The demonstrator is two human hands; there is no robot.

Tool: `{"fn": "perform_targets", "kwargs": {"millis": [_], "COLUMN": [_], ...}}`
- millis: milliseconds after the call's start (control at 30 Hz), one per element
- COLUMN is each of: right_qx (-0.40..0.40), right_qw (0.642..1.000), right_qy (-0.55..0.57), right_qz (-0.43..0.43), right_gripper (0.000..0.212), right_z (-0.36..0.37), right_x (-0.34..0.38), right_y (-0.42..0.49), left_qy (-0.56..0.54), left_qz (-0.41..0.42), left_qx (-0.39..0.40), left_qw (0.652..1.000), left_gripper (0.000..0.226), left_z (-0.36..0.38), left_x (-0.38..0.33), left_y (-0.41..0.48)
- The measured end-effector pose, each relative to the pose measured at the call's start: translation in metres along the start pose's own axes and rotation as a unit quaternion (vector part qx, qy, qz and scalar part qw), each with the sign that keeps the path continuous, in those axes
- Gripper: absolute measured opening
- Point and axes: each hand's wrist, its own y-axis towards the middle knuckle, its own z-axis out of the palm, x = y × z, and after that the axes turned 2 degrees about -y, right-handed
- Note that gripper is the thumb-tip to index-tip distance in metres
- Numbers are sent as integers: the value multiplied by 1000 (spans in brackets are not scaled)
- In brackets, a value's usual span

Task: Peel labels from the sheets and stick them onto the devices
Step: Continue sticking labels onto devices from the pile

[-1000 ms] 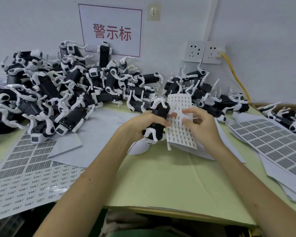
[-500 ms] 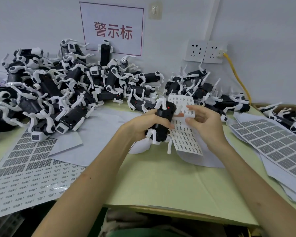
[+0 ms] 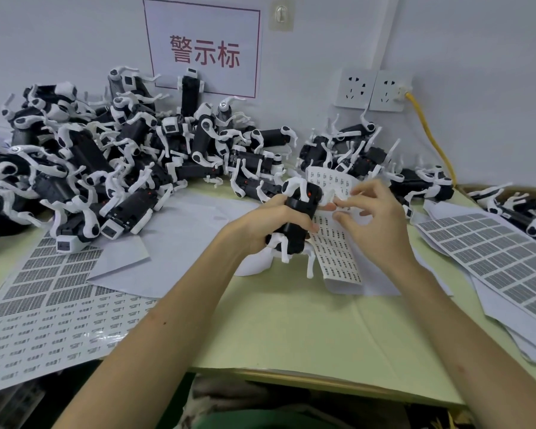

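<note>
Item: device (image 3: 302,205), gripped in our left hand (image 3: 270,224) over the table (image 3: 291,329), as before. Our right hand (image 3: 381,230), earlier touching it, now pinches the label sheet (image 3: 338,258) just beside it.

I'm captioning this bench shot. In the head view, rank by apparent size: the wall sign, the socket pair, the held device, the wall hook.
1. wall sign.
2. socket pair and held device: alike, unranked; the device is nearer and partly covered by the left hand.
3. wall hook.
</note>
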Motion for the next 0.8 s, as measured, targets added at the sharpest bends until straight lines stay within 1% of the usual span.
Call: {"fn": "perform_targets", "kwargs": {"millis": [67, 133, 433, 567, 600, 667, 700, 733, 800], "right_qx": [2, 3, 7, 6, 6, 5, 4, 3, -5], "right_qw": [999, 998, 999, 1000, 1000, 1000, 1000, 1000, 999], "right_qy": [-18, -25, -14, -6, 0, 15, 22, 29, 37], "right_qz": [-43, -57, -43, -15, -8, 4, 8, 12, 22], "right_gripper": [16, 15, 15, 11, 13, 32, 37, 34, 15], "right_z": [1, 1, 2, 0, 0, -1, -1, -1, -1], "right_x": [-1, -2, -4, 0, 2, 4, 5, 4, 3], "right_y": [0, 1, 1, 0, 0, 0, -1, 0, 0], "left_qy": [2, 18, 29, 32, 35, 50, 58, 65, 77], "left_qz": [-6, -5, -11, -1, 3, 12, 19, 24, 28], "left_qx": [-13, -21, -31, -14, -9, 2, 12, 24, 46], "left_qw": [1000, 1000, 999, 999, 999, 999, 998, 997, 996], "left_gripper": [70, 65, 70, 60, 58, 50, 43, 37, 31], "left_z": [1, 2, 2, 1, 2, 2, 3, 4, 6], "left_x": [2, 4, 5, 6, 6, 5, 5, 4, 3], "left_y": [1, 2, 4, 6, 5, 5, 4, 3, 1]}}
